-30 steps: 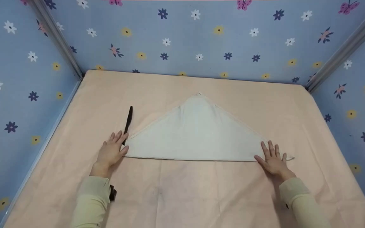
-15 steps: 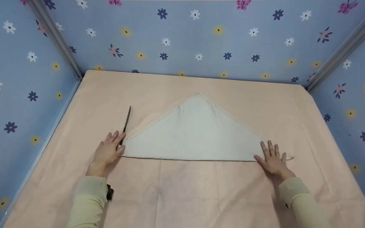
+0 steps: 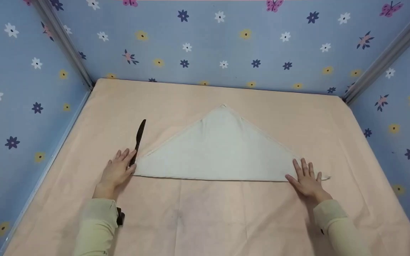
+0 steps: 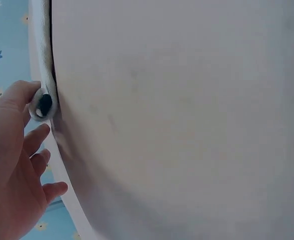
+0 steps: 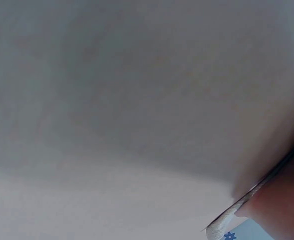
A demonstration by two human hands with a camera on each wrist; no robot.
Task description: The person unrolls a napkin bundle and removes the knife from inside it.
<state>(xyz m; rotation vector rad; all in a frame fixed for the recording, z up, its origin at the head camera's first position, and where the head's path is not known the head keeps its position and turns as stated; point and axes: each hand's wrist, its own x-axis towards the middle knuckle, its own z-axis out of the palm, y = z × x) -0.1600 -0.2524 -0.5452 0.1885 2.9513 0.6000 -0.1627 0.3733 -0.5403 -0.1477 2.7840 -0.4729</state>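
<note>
A white cloth (image 3: 219, 149) lies folded in a triangle, its point away from me and its long folded edge towards me. At its left corner my left hand (image 3: 114, 170) holds a black knife (image 3: 140, 133) between thumb and fingers. The knife's blade points away from me. In the left wrist view a rolled end of cloth (image 4: 42, 111) surrounds the knife's dark end (image 4: 45, 104), beside the thumb. My right hand (image 3: 308, 181) rests with spread fingers on the cloth's right corner; a small tip of that corner shows past the fingers.
The table has a peach-coloured cover (image 3: 205, 220) with light creases. Blue flower-patterned panels (image 3: 205, 42) stand at the back and both sides, with grey metal posts (image 3: 66, 46) in the rear corners.
My left hand has moved a little left with the knife, which has turned about its length. More cloth lies flat at the left corner. My right hand has stayed in place.
</note>
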